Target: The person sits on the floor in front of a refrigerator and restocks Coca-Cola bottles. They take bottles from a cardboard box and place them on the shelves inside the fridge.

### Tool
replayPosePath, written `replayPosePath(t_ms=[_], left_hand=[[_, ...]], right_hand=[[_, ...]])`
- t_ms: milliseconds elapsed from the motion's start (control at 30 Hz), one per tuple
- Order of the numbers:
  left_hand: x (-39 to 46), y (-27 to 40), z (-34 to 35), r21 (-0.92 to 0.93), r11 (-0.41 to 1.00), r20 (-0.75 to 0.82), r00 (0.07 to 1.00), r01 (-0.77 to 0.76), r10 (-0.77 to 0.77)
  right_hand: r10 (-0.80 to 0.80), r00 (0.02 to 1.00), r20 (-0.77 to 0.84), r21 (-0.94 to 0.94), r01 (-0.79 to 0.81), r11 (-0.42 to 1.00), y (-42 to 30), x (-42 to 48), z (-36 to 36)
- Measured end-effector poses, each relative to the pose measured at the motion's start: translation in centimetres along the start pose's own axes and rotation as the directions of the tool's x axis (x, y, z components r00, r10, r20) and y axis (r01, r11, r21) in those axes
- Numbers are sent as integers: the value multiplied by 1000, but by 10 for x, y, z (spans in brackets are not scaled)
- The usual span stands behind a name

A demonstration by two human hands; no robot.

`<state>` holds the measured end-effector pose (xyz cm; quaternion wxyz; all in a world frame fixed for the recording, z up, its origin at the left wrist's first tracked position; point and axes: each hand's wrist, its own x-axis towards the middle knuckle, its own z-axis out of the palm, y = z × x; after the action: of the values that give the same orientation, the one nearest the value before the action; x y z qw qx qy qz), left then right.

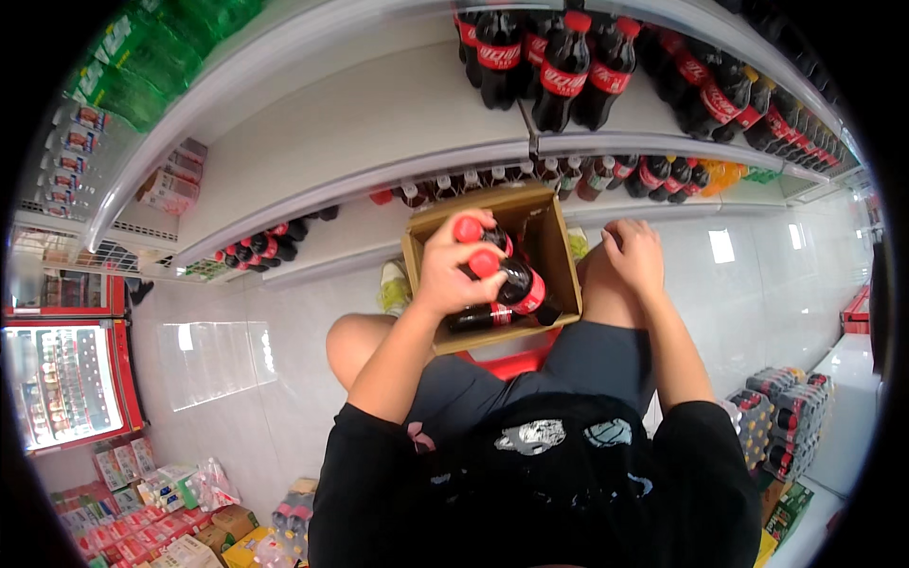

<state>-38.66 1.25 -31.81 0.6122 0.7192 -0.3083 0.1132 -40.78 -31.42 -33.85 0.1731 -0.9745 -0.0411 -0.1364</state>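
Two Coca-Cola bottles with red caps are gripped near their necks by my left hand; the nearer bottle tilts over the inside of an open cardboard box. Another cola bottle lies on its side in the box, near the wall closest to me. The box stands between my knees, above a red plastic seat or stool. My right hand rests on my right knee with its fingers loosely bent, holding nothing. My left fingers partly hide the second bottle.
Ahead, a white shelf bears upright cola bottles at the right. A lower shelf holds more bottles. Green bottle packs stand upper left, a lit drinks cooler at left, and shrink-wrapped bottle packs at lower right.
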Motion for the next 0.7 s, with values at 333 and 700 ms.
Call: replayPosePath(t_ms=[333,700], left_hand=[[-14,-4,-43,-407,902,-96,976,142,-197],[-6,1,-43,-677,720,-116,944,152,-308]], right_hand=[[-592,657,467,871,-225,437,-136,36,55],[-269,883,384,914,-324,242,-140,22,62]])
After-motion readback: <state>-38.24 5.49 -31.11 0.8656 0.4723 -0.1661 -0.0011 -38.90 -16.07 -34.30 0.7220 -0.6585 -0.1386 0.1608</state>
